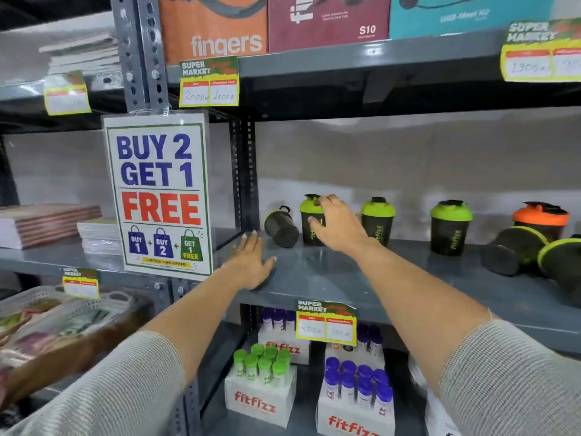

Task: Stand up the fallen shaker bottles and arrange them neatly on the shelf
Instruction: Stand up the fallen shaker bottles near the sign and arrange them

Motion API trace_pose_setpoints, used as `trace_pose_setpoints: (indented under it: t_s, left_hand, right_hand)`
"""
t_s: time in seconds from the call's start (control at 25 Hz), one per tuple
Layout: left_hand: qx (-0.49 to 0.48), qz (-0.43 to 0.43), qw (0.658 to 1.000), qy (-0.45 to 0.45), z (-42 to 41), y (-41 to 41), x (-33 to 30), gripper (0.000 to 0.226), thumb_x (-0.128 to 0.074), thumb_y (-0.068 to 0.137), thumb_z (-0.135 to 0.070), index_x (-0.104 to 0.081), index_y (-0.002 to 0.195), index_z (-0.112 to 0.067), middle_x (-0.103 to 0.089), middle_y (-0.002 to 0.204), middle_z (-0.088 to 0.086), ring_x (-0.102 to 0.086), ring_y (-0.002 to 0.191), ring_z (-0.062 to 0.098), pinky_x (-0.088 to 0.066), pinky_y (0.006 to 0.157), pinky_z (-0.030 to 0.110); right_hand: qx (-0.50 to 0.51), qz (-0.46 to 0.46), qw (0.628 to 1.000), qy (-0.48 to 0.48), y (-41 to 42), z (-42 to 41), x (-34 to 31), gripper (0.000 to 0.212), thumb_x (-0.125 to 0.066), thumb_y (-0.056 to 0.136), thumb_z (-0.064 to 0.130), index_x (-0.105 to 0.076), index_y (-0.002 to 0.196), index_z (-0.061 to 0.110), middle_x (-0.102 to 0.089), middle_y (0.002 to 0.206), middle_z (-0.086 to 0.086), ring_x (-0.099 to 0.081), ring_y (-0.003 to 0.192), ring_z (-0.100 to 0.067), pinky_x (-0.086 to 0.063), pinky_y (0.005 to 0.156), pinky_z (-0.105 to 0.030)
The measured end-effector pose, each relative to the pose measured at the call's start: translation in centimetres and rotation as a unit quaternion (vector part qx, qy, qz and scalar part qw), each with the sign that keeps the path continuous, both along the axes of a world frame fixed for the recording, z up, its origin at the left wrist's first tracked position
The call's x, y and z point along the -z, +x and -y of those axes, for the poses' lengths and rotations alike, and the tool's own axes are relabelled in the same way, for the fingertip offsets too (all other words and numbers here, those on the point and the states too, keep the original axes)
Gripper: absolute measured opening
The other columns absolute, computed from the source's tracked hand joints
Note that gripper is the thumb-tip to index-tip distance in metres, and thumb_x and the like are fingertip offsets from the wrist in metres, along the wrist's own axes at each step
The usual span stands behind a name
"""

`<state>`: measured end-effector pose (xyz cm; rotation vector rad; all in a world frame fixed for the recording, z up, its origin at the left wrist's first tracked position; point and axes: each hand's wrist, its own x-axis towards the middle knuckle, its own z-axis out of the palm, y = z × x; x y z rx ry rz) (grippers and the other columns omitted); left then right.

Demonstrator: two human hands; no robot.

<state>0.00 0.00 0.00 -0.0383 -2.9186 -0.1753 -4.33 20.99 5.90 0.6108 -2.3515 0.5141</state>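
On the grey shelf (361, 278) stand dark shaker bottles with green lids. My right hand (336, 225) grips the leftmost upright shaker (306, 210), fingers over its lid and thumb on its body. Just left of it a shaker (281, 228) lies on its side. My left hand (250, 262) rests flat on the shelf in front of that one, holding nothing. Two more green-lidded shakers (377, 220) (450, 228) stand upright to the right, then an orange-lidded one (541, 217). Two fallen shakers (511, 250) (562, 265) lie at the far right.
A "BUY 2 GET 1 FREE" sign (158, 196) hangs on the upright post at the left. Boxes of fitfizz tubes (261, 385) fill the shelf below. Boxed goods (213, 29) sit on the shelf above. Stacked books (47, 225) lie in the left bay.
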Motion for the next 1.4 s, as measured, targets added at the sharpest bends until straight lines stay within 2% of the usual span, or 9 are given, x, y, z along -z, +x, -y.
trace_pose_setpoints:
  t_s: [0.12, 0.24, 0.52, 0.68, 0.84, 0.96, 1.12, 1.28, 1.4]
  left_hand:
    - [-0.048, 0.052, 0.997, -0.04, 1.0, -1.8, 0.8, 0.074, -0.018, 0.096, -0.054, 0.002, 0.151, -0.009, 0.014, 0.159, 0.007, 0.011, 0.146, 0.027, 0.004, 0.117, 0.045]
    - [-0.045, 0.114, 0.993, 0.002, 1.3, -3.0, 1.7, 0.072, -0.015, 0.095, -0.055, -0.001, 0.152, -0.013, 0.009, 0.16, 0.004, 0.009, 0.146, 0.025, 0.005, 0.115, 0.047]
    - [-0.047, 0.103, 0.994, 0.006, 1.5, -3.3, 2.2, 0.073, -0.013, 0.094, -0.057, -0.002, 0.152, -0.015, 0.006, 0.161, 0.002, 0.007, 0.146, 0.024, 0.006, 0.114, 0.046]
    - [-0.038, 0.097, 0.994, 0.01, 1.3, -3.0, 2.0, 0.071, -0.014, 0.095, -0.056, -0.001, 0.152, -0.015, 0.006, 0.161, 0.002, 0.006, 0.146, 0.023, 0.005, 0.114, 0.044]
    - [-0.04, 0.098, 0.994, 0.008, 1.3, -2.8, 1.9, 0.071, -0.013, 0.095, -0.056, -0.002, 0.152, -0.015, 0.006, 0.161, 0.002, 0.006, 0.146, 0.024, 0.003, 0.115, 0.044]
    - [-0.037, 0.097, 0.995, 0.011, 1.4, -2.8, 1.9, 0.071, -0.014, 0.095, -0.055, -0.002, 0.152, -0.014, 0.005, 0.161, 0.002, 0.005, 0.147, 0.024, 0.001, 0.117, 0.045]
    - [-0.037, 0.088, 0.995, 0.01, 1.4, -2.8, 1.9, 0.072, -0.015, 0.094, -0.056, -0.005, 0.152, -0.015, 0.002, 0.161, 0.003, 0.003, 0.147, 0.024, -0.001, 0.117, 0.046]
    - [-0.031, 0.073, 0.997, 0.012, 1.5, -2.7, 1.9, 0.073, -0.017, 0.093, -0.057, -0.009, 0.152, -0.015, -0.002, 0.161, 0.004, 0.0, 0.147, 0.025, -0.004, 0.116, 0.047]
    - [-0.03, 0.072, 0.997, 0.011, 1.5, -2.5, 2.0, 0.073, -0.017, 0.093, -0.058, -0.01, 0.152, -0.015, -0.003, 0.161, 0.004, -0.001, 0.147, 0.024, -0.004, 0.116, 0.047]
  right_hand:
    - [0.002, 0.038, 0.999, -0.012, -2.5, 2.3, 0.8, 0.047, -0.056, 0.091, 0.031, -0.05, 0.132, 0.008, -0.05, 0.133, -0.017, -0.049, 0.119, -0.038, -0.042, 0.095, -0.04]
    - [-0.002, 0.087, 0.996, -0.003, -4.8, 5.0, 1.3, 0.049, -0.055, 0.091, 0.033, -0.049, 0.134, 0.011, -0.05, 0.132, -0.018, -0.052, 0.117, -0.037, -0.045, 0.094, -0.04]
    - [0.064, 0.097, 0.993, -0.024, -8.3, 9.7, 3.5, 0.06, -0.04, 0.095, 0.054, -0.049, 0.132, 0.007, -0.056, 0.122, -0.023, -0.056, 0.11, -0.041, -0.046, 0.086, -0.043]
    - [0.08, 0.102, 0.991, -0.009, -8.8, 10.7, 3.8, 0.075, -0.049, 0.085, 0.066, -0.049, 0.132, 0.007, -0.055, 0.122, -0.019, -0.059, 0.107, -0.037, -0.051, 0.086, -0.042]
    - [0.094, 0.114, 0.989, -0.02, -9.0, 10.4, 3.6, 0.08, -0.067, 0.077, 0.058, -0.042, 0.135, 0.009, -0.059, 0.121, -0.015, -0.06, 0.109, -0.035, -0.053, 0.083, -0.04]
    - [0.104, 0.095, 0.99, -0.002, -8.7, 10.5, 3.4, 0.075, -0.069, 0.077, 0.05, -0.043, 0.134, 0.008, -0.062, 0.117, -0.015, -0.062, 0.104, -0.034, -0.052, 0.078, -0.038]
    - [0.123, 0.094, 0.988, 0.003, -7.4, 10.2, 3.3, 0.064, -0.068, 0.073, 0.051, -0.055, 0.119, 0.008, -0.063, 0.111, -0.014, -0.063, 0.098, -0.032, -0.045, 0.069, -0.032]
    - [0.132, 0.162, 0.97, -0.124, -5.0, 8.8, 3.6, 0.063, -0.069, 0.059, 0.06, -0.065, 0.101, 0.013, -0.066, 0.102, -0.01, -0.063, 0.096, -0.031, -0.043, 0.066, -0.03]
    - [0.082, 0.264, 0.904, -0.327, -3.5, 6.7, 3.7, 0.069, -0.07, 0.05, 0.061, -0.067, 0.101, 0.015, -0.07, 0.099, -0.006, -0.065, 0.094, -0.028, -0.052, 0.07, -0.032]
